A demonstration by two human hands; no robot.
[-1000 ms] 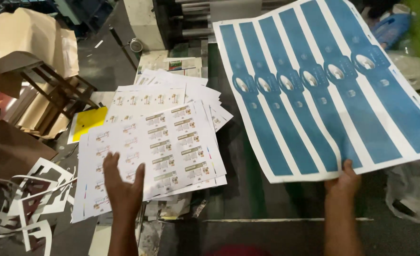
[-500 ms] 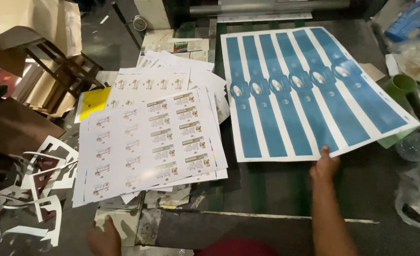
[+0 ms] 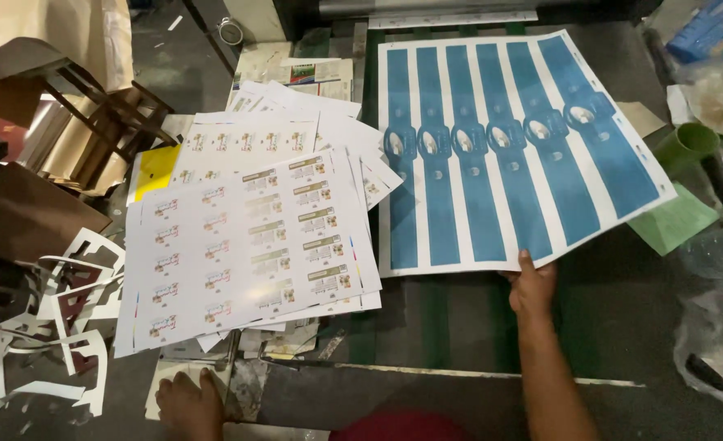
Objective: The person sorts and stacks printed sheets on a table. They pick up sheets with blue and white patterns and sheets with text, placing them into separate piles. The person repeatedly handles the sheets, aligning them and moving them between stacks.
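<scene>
Just beyond the fingertips of the right hand (image 3: 531, 287): large white printed sheet with six broad blue die-cut strips (image 3: 518, 147), thumb on top of its near edge, other fingers tucked beneath and out of sight, pinching that edge. Each strip bulging midway into a rounded tab with a pale oval window. Long axis of the strips running away from the fingers toward the dark machine roller (image 3: 427, 10) at the far side, fanning slightly rightward; whole sheet skewed, near right corner lifted off the dark green worktable (image 3: 606, 318). Far edge close to the roller, left edge just beside the loose stack of white label sheets (image 3: 251, 245), right corner overhanging a pale green paper sheet (image 3: 673, 222) and near a green cylindrical cup (image 3: 686, 145). Bare table between sheet and wrist, offering open room on the near side. At the near table edge, left hand (image 3: 190, 404) resting on scuffed scrap paper below the label stack, fingers loosely together, holding nothing visible. Further left of those fingers, white die-cut offcuts (image 3: 51, 327) piled beside a wooden stool (image 3: 100, 106).
</scene>
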